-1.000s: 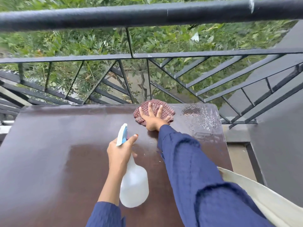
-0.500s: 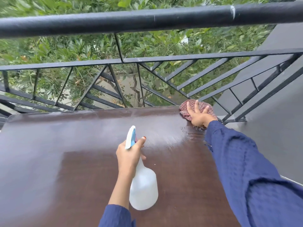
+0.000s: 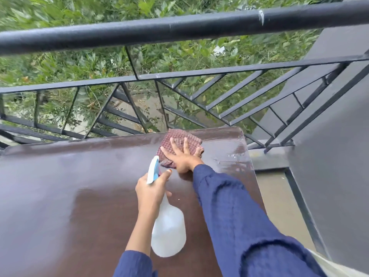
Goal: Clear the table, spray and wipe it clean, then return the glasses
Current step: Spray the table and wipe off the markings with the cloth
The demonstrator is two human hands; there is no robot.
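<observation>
Glossy dark brown tabletop (image 3: 60, 196). Lying flat on it, a checked red cloth (image 3: 192, 137), just beyond the left hand (image 3: 151, 188) gripping the spray bottle (image 3: 168, 234), under the spread right hand (image 3: 183, 158). Wet streaks (image 3: 237, 154) further right.

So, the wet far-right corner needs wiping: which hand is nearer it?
Right. The right hand presses the cloth left of the wet corner; the left hand, gripping the spray bottle, is farther back.

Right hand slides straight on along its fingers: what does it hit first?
Right hand lies flat on the cloth, fingers toward the railing. No object ahead on the table; its far edge comes first, then probably the railing bars, gap unclear.
</observation>
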